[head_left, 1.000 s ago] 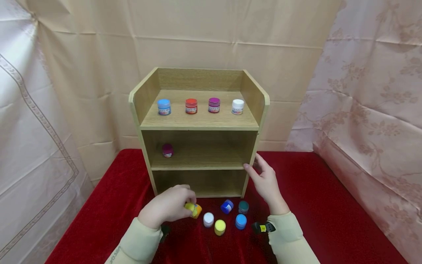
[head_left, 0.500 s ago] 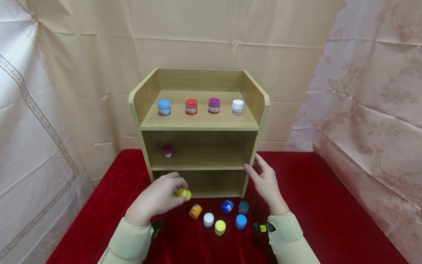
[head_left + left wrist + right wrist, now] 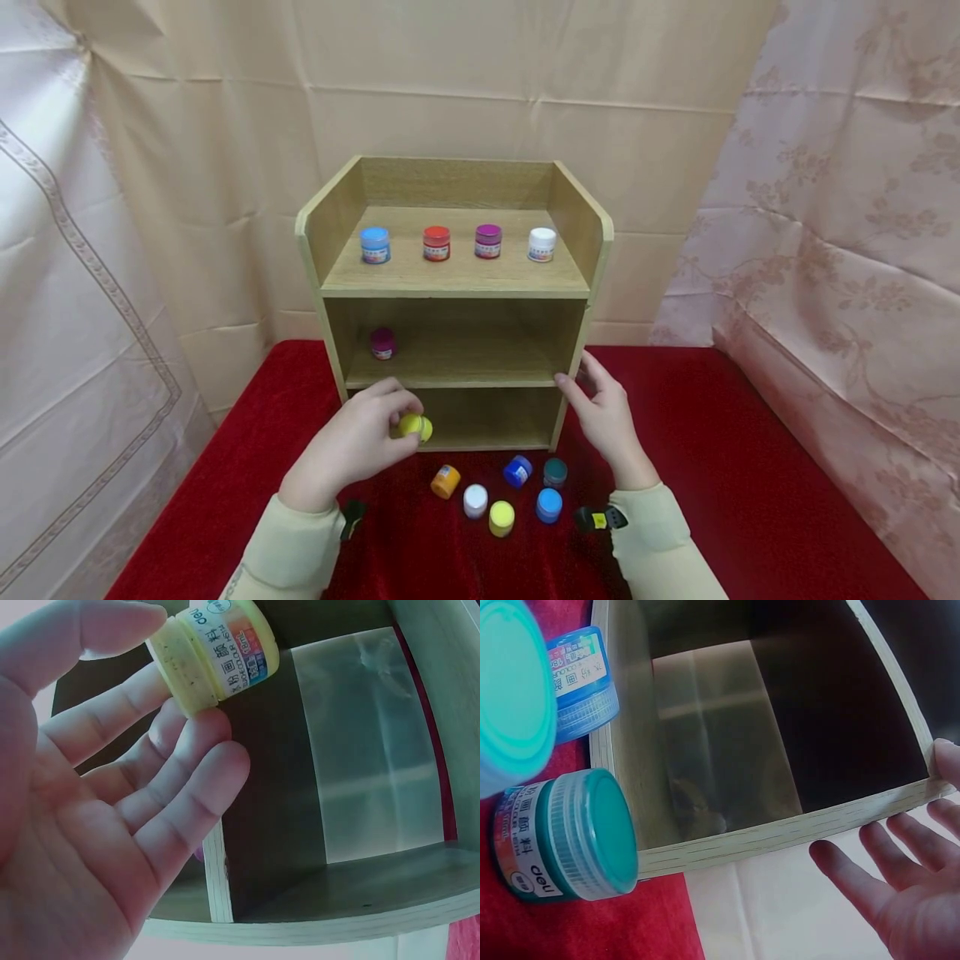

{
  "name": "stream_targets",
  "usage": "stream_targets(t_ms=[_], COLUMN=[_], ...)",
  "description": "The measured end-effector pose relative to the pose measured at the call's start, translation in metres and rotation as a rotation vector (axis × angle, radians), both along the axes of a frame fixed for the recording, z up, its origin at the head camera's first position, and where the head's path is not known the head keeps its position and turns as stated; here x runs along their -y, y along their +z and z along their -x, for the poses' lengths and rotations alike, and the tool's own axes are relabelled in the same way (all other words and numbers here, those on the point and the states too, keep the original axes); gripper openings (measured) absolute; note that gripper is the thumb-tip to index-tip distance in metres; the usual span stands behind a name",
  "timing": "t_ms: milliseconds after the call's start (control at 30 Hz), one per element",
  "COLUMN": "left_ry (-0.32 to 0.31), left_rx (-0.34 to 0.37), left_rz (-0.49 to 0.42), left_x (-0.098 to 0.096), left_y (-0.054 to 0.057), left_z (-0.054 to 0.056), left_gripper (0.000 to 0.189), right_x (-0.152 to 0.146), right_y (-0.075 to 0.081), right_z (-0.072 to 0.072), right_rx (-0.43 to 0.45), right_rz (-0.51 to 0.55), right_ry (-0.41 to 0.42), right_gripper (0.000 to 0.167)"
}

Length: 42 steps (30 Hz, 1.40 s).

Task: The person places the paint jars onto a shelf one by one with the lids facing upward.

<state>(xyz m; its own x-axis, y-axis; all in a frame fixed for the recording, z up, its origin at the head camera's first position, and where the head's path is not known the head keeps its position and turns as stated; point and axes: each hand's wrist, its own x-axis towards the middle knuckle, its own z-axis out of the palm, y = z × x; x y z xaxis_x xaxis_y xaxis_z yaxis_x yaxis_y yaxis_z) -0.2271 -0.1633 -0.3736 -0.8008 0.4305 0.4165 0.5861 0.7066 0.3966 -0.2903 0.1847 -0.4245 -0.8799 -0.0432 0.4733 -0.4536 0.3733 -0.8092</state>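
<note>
Beige drapes (image 3: 450, 83) are hanging behind a red cloth (image 3: 675, 467), where a 3-level wooden shelf (image 3: 450, 281) is standing. Right hand (image 3: 607, 412) is resting against the shelf's side, fingers loosely spread, holding nothing loose. Left hand (image 3: 356, 437) is pinching 1 tilted yellow jar (image 3: 412, 427) by 1 end at the bottom level's opening. Honestly, fingertips are barely covering it, so a bump on the frame could be popping it loose.

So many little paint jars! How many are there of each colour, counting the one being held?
Yellow jars: 2, one of them in the left hand
Light blue jars: 2
White jars: 2
Purple jars: 2
Red jar: 1
Orange jar: 1
Dark blue jar: 1
Teal jar: 1
Total: 12
</note>
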Motion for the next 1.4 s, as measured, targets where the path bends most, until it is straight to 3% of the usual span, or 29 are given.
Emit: stream_targets(t_ms=[300, 600, 767, 900, 1067, 1400], left_ry=[0.014, 0.000, 0.025, 0.041, 0.002, 0.017], left_rx=[-0.044, -0.132, -0.170, -0.130, -0.047, -0.054], left_rz=[-0.006, -0.033, -0.022, -0.010, -0.015, 0.006], left_x=[-0.008, -0.016, -0.016, -0.016, -0.017, -0.019], left_y=[-0.002, -0.003, 0.009, 0.023, 0.036, 0.061], left_z=[0.000, 0.004, 0.013, 0.017, 0.021, 0.029], left_gripper=[0.018, 0.020, 0.019, 0.020, 0.020, 0.020], right_x=[0.001, 0.001, 0.000, -0.001, 0.000, 0.001], right_y=[0.001, -0.003, -0.003, -0.002, -0.002, 0.001], right_z=[0.000, -0.002, -0.003, -0.003, -0.002, -0.001], right_rx=[0.006, 0.032, 0.029, 0.031, 0.025, 0.017], right_rz=[-0.006, -0.009, -0.001, -0.002, -0.005, -0.003], right_ry=[-0.003, -0.007, -0.014, -0.010, -0.007, -0.006], right_gripper=[0.055, 0.056, 0.056, 0.055, 0.056, 0.055])
